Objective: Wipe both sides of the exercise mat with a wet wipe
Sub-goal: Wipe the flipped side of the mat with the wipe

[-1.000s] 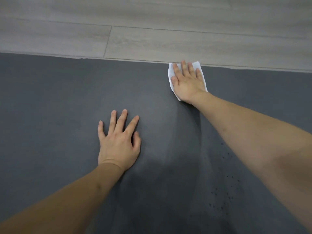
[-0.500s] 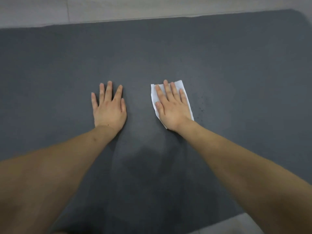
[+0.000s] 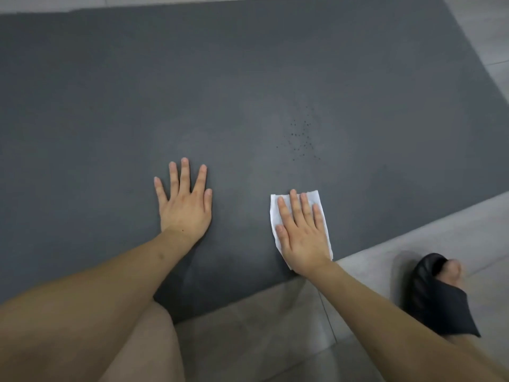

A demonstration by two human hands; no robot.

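Observation:
A dark grey exercise mat [image 3: 192, 92] lies flat on the floor and fills most of the view. My right hand [image 3: 301, 232] presses flat, fingers straight, on a white wet wipe [image 3: 316, 198] close to the mat's near edge. My left hand [image 3: 186, 202] rests flat on the mat to the left of it, fingers spread. A cluster of small dark specks [image 3: 300, 136] sits on the mat beyond the wipe.
Light grey floor [image 3: 275, 332] shows along the mat's near edge and at the far right. My foot in a black slipper [image 3: 438, 293] stands on the floor at the lower right. My knee [image 3: 148, 348] is at the bottom, left of centre.
My right hand has dragged the wipe from the mat's far edge back across to its near edge. My left hand stays flat on the mat. The view has tilted down toward me.

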